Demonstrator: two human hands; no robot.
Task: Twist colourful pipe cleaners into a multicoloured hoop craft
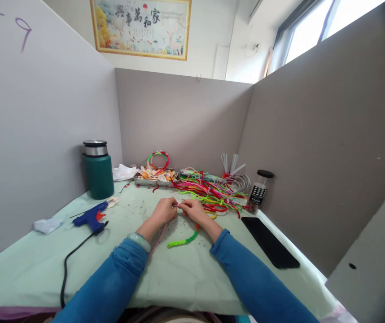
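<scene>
My left hand (164, 211) and my right hand (193, 210) meet over the middle of the cloth-covered table (182, 278). Both are closed, fingertips nearly touching, on a thin pink strand (159, 240) that trails down beside my left wrist. A green and orange fuzzy strip (182, 242) lies curved on the cloth below my right hand. Just behind the hands spreads a pile of colourful fuzzy stems (212, 190). A metal tray (155, 183) at the back holds orange and white pieces, with a red and green ring (158, 154) resting on top.
On the left are a green bottle (98, 175), a blue glue gun (90, 217) with a black cord and a white cloth (47, 225). On the right, a black-lidded jar (258, 195) and a black flat object (269, 242). Grey partitions (182, 116) surround the table.
</scene>
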